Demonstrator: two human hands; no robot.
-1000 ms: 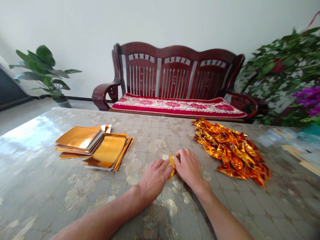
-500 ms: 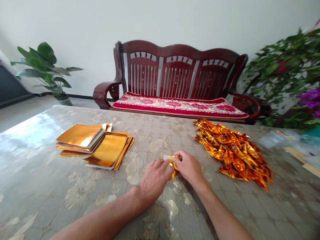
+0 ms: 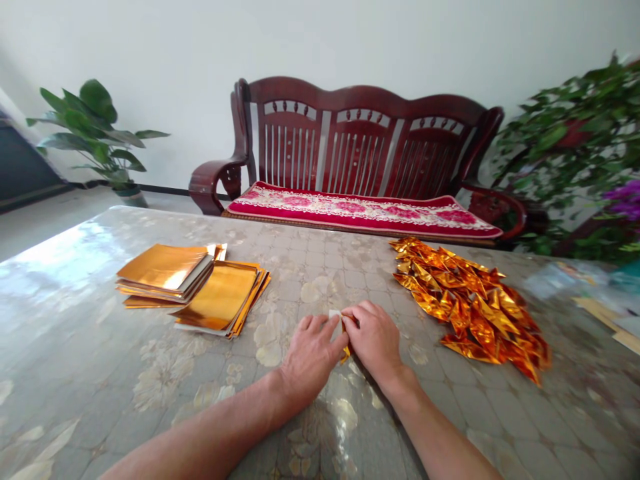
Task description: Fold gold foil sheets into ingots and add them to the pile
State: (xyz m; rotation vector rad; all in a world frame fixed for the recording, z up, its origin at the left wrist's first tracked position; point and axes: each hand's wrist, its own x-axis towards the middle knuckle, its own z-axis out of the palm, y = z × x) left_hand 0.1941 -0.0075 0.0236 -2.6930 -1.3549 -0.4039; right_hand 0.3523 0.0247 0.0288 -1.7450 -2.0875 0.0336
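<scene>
Both my hands press together on a small gold foil paper lying on the table. My left hand pinches its left side, and my right hand covers its right side. Only a sliver of gold and a white corner show between the fingers. A stack of flat gold foil sheets lies to the left of my hands. To the right sits a pile of folded gold foil pieces.
A dark red wooden bench with a red flowered cushion stands behind the table. A potted plant is at the back left, leafy plants with purple flowers at the right. Clear bags and papers lie at the table's right edge.
My right hand has come down over the foil piece, hiding most of it. The view has tilted slightly; the stacks and pile have not moved.
</scene>
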